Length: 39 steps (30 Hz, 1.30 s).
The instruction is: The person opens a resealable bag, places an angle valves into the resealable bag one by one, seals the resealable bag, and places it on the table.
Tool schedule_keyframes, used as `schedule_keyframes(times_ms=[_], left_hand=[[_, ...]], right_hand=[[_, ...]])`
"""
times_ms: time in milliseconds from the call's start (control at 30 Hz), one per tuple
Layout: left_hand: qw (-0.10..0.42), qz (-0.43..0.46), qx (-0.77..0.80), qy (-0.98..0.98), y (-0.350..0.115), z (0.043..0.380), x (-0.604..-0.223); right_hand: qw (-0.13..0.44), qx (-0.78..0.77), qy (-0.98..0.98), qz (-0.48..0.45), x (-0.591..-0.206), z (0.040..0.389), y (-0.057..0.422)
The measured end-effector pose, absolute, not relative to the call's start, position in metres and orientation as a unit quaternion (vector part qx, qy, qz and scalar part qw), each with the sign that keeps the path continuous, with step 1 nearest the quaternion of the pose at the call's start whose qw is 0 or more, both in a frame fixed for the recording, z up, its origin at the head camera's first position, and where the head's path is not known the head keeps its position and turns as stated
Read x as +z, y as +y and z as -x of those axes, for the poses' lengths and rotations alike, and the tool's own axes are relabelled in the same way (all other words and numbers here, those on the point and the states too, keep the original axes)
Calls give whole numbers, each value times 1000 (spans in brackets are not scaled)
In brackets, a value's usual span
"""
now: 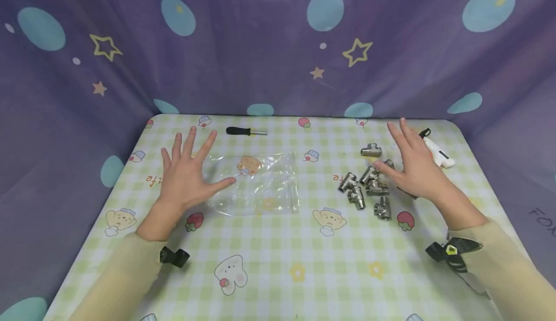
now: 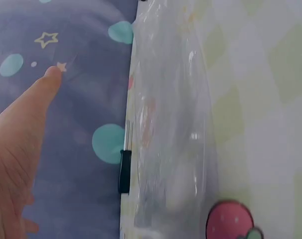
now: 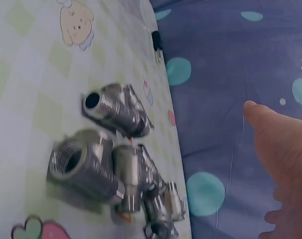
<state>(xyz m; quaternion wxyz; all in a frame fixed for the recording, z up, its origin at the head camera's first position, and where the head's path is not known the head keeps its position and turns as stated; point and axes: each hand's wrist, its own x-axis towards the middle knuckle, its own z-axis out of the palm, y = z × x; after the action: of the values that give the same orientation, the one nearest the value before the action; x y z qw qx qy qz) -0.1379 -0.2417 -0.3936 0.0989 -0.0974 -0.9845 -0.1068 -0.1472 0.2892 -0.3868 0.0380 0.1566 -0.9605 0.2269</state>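
Observation:
My left hand point(image 1: 184, 176) is spread, fingers straight, over the left edge of a clear plastic bag point(image 1: 265, 186) that lies flat on the table. In the left wrist view the thumb points out beside the bag point(image 2: 171, 124). My right hand point(image 1: 419, 166) is spread too, above the right side of a loose group of metal tee pipe fittings point(image 1: 377, 188). It partly hides the fittings at that side. Threaded ends show on the fittings point(image 3: 86, 164) in the right wrist view. Both hands hold nothing.
A black-handled screwdriver point(image 1: 239, 131) lies near the back edge of the table. Behind the right hand is a white tool with a black tip point(image 1: 438, 153). A checked cloth point(image 1: 269, 258) covers the table, and a purple curtain point(image 1: 260, 70) rises around its back and sides.

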Motion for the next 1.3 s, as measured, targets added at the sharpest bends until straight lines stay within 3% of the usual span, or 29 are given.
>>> schedule_keyframes(times_ms=[200,867,1300], left_hand=[[99,132,-125,-978,-226,140,-398],[62,260,-183,-946,-154,160,-425],[36,286,-182,-940,-129,167,-443]], right_hand=[[11,233,-958,-165,-382,146,268],[2,252,-930,-268,-400,160,189],[21,255,-909,-328,-418,165,146]])
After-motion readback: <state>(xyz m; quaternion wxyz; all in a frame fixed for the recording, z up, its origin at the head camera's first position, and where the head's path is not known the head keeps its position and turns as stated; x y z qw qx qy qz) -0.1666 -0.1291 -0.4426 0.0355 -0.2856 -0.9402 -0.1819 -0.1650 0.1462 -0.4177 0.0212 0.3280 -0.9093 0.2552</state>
